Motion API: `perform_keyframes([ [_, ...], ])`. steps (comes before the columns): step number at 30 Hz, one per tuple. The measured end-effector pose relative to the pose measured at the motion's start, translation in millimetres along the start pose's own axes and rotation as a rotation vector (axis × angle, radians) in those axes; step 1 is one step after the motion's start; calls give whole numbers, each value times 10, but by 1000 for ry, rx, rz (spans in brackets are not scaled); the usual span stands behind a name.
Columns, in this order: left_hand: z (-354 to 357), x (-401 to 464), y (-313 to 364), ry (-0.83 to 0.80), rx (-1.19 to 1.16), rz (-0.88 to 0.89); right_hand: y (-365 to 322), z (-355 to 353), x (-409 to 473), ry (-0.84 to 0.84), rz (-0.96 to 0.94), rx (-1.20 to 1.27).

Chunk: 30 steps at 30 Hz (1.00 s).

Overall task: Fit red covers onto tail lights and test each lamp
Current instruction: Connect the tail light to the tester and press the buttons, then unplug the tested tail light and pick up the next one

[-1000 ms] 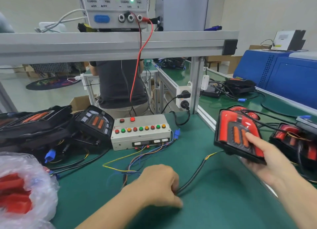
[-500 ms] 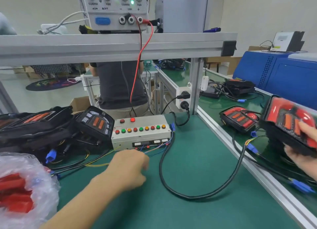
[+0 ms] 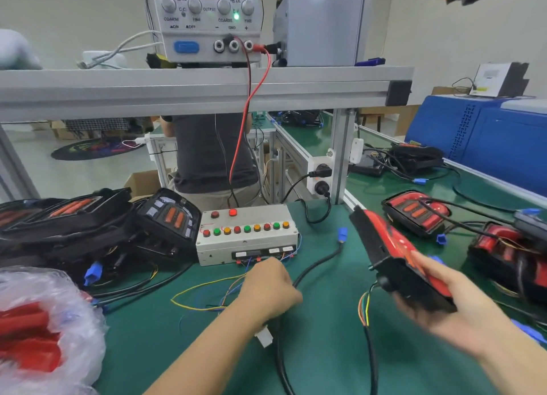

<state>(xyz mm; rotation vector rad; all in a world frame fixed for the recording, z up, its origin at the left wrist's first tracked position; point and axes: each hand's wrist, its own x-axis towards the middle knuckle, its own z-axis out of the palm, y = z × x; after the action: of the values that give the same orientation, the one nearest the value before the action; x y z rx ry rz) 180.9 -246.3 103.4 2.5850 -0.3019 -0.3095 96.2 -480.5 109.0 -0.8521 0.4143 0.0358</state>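
My right hand point(image 3: 444, 303) grips a tail light point(image 3: 387, 246) with a red cover, tilted on edge above the green mat at the right. Coloured wires hang from its underside. My left hand point(image 3: 268, 288) is closed around a black cable point(image 3: 316, 264) in front of the grey test box point(image 3: 245, 235), which has a row of coloured buttons. The cable ends in a blue plug point(image 3: 342, 235). A white connector point(image 3: 264, 340) lies under my left wrist.
Uncovered black tail lights point(image 3: 168, 220) are piled at the left. A plastic bag of red covers point(image 3: 35, 329) sits at the front left. Covered lamps point(image 3: 414, 211) lie on the right conveyor. A power supply point(image 3: 207, 21) stands on the shelf; a person stands behind the bench.
My right hand has brought a red-covered tail light from the right conveyor back over the mat. My left hand has moved right and closed on the black cable.
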Motion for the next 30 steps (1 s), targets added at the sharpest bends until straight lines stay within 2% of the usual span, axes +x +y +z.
perform_keyframes([
  [3,15,-35,167,108,-259,143,189,72,-15,-109,105,-14],
  [5,65,-58,346,165,-244,254,258,146,-11,-170,108,-1],
  [7,145,-88,521,182,-269,322,233,254,-19,-219,31,29],
  [9,226,-112,638,79,-428,333,128,298,-29,-206,-93,67],
  [11,257,-158,708,-127,-681,365,-25,275,-56,-177,-186,74],
  [13,278,-170,716,-216,-767,383,-196,191,-104,-94,-244,76],
  [15,280,-129,609,-156,-658,362,-373,84,-169,4,-284,67],
  [18,288,-20,304,2,-213,311,-662,-92,-344,118,-400,52],
  [21,335,13,58,-63,120,322,-976,-220,-515,197,-529,50],
  [25,411,-17,-63,-120,267,300,-1407,-362,-673,289,-637,23],
  [30,406,19,-69,-143,291,308,-1782,-584,-698,398,-656,-54],
])
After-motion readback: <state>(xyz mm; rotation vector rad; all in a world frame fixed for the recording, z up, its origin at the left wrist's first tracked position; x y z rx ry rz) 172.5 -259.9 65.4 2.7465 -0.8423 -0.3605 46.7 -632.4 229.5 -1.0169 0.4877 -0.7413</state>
